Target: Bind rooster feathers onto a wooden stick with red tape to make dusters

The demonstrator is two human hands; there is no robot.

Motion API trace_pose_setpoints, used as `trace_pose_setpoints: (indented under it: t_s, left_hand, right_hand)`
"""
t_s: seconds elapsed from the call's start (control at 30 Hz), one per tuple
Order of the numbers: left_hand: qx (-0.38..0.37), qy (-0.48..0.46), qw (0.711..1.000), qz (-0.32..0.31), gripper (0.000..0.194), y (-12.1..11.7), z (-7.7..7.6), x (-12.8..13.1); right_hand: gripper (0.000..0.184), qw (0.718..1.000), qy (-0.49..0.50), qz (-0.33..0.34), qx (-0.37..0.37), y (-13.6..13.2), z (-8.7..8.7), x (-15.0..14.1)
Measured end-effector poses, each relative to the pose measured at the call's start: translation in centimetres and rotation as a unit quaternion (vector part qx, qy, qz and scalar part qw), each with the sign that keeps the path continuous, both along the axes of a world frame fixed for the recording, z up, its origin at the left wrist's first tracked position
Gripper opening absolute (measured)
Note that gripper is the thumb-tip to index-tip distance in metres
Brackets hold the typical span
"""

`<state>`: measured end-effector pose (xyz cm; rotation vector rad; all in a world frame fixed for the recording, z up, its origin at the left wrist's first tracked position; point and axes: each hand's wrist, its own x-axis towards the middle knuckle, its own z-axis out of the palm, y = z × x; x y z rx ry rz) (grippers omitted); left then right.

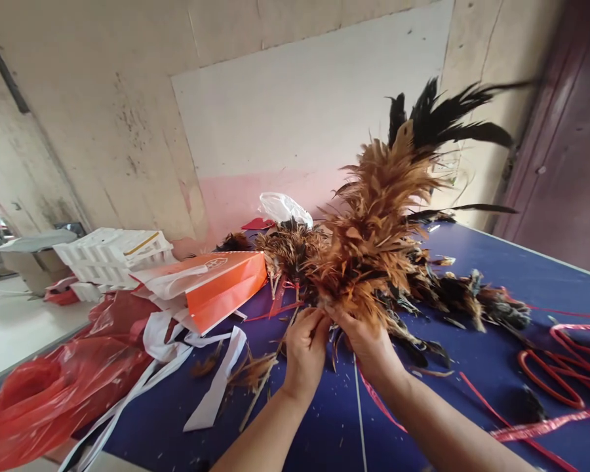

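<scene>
A feather duster [378, 216] with a thick brown body and long black plumes at its tip leans up and to the right above the table. Around its lower end my right hand [368, 337] is closed, partly covered by the brown feathers. My left hand [305, 351] is closed in a pinch at the same end, its fingertips meeting the right hand's. What exactly the left fingers pinch is hard to make out. Behind the hands lies a bunch of brown feathers [292, 252] with sticks and red ribbon. Below my right wrist hangs a pink-red ribbon [381, 403].
Loose dark feathers [462, 298] spread across the blue table [526, 265] at the right, near coiled red cord [553, 377]. An orange-and-white paper bag [226, 288], white strips [219, 387] and a red plastic bag [73, 393] lie at the left. A wall stands behind.
</scene>
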<state>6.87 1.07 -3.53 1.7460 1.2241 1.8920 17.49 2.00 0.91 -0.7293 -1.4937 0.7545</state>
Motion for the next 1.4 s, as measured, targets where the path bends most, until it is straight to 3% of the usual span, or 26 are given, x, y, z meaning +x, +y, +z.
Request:
trace_pose_setpoints:
  t_s: [0.2,0.37,0.5,0.6,0.77,0.93,1.0,1.07,1.23,1.4]
  left_hand:
    - [0.017,0.039,0.999,0.006,0.018,-0.3,0.2,0.2]
    - [-0.011,0.008,1.0,-0.016,0.018,-0.6,0.5,0.4]
    - [-0.064,-0.072,0.993,-0.064,0.021,-0.6,0.5,0.6]
    - [-0.11,-0.129,0.975,-0.143,0.025,-0.3,0.5,0.7]
    - [-0.157,-0.212,0.933,-0.246,0.029,-0.2,0.8,0.9]
    - [-0.223,-0.251,0.903,-0.267,0.034,-0.1,0.7,0.8]
    - [-0.233,-0.246,0.908,-0.248,0.037,0.0,0.6,0.6]
    - [-0.216,-0.216,0.931,-0.201,0.04,0.2,0.5,0.5]
    - [-0.114,-0.049,0.991,-0.054,0.033,0.4,0.0,-0.2]
    - [-0.052,0.032,0.998,0.013,0.025,0.0,0.2,-0.6]
  right_hand:
    - [0.032,0.979,0.152,0.096,-0.1,0.6,-1.1,-0.2]
    - [0.035,0.983,0.129,0.097,-0.09,1.4,-1.3,0.5]
    - [0.026,0.988,0.086,0.104,-0.081,1.2,-0.4,1.0]
    - [0.017,0.982,0.068,0.137,-0.112,0.9,0.0,1.2]
    - [0.03,0.953,0.056,0.242,-0.176,1.3,-0.9,1.4]
    - [0.025,0.962,0.056,0.209,-0.165,2.2,-1.9,1.8]
    - [0.022,0.973,0.046,0.176,-0.143,2.4,-1.9,1.9]
    - [0.018,0.983,0.039,0.14,-0.111,2.3,-1.7,1.7]
    - [0.031,0.992,-0.045,0.044,-0.111,1.7,-1.0,1.1]
    - [0.037,0.991,-0.08,0.073,-0.076,1.7,-1.4,0.7]
